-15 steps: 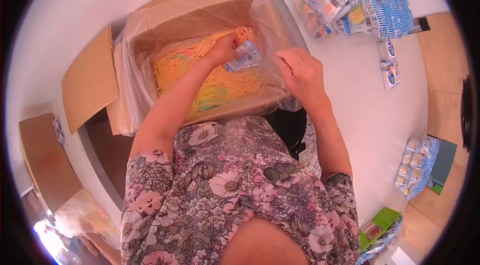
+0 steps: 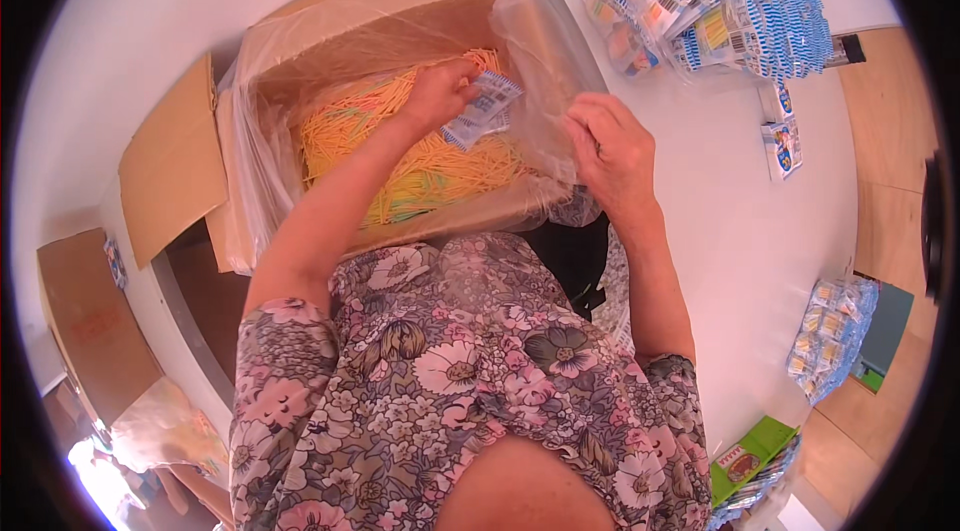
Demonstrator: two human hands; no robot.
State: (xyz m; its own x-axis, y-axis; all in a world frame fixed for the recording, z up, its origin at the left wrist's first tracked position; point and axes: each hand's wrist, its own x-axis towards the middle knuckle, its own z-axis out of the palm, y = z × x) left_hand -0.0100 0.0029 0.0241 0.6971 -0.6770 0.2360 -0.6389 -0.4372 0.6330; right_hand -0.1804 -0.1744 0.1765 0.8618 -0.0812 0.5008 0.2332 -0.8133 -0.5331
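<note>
My left hand [image 2: 440, 91] reaches into a cardboard box [image 2: 175, 166] lined with clear plastic and grips a small blue-and-white packet [image 2: 482, 109] above a heap of thin yellow and orange sticks [image 2: 420, 166]. My right hand [image 2: 612, 153] hovers at the box's right rim, fingers curled against the clear plastic liner [image 2: 545, 61]; whether it pinches the liner I cannot tell.
A white table [image 2: 720, 221] lies to the right, with a pile of blue-and-white packets [image 2: 700, 1] at the top, two loose packets [image 2: 780, 136], and a bag of small packets [image 2: 830, 336] lower right. Green packaging [image 2: 755, 451] sits near the bottom right. Cardboard flaps [image 2: 90, 326] stand at left.
My left hand has lifted slightly with the packet. My right hand stays at the box's right rim.
</note>
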